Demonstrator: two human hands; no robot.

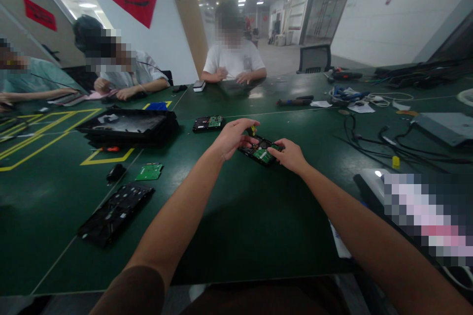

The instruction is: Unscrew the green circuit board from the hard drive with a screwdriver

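Note:
A black hard drive point(261, 151) with a green circuit board lies on the table in front of me. Over its left part, my left hand point(236, 140) has its fingers curled about a small yellow piece point(253, 130), perhaps a tool's handle; most of it is hidden. My right hand point(290, 155) grips the drive's right end, thumb on top near the board. Just beyond my left hand lies another hard drive point(208, 123), its board facing up. To the left are a loose green circuit board point(149, 172) and a black drive casing point(116, 212).
Stacked black trays point(127, 128) stand at left, near a red-and-black tool point(110, 149). Cables point(384, 140), a grey metal box point(443, 128) and a pixelated screen point(428, 216) are on the right. A power screwdriver point(294, 101) lies farther back. Several people sit across the table.

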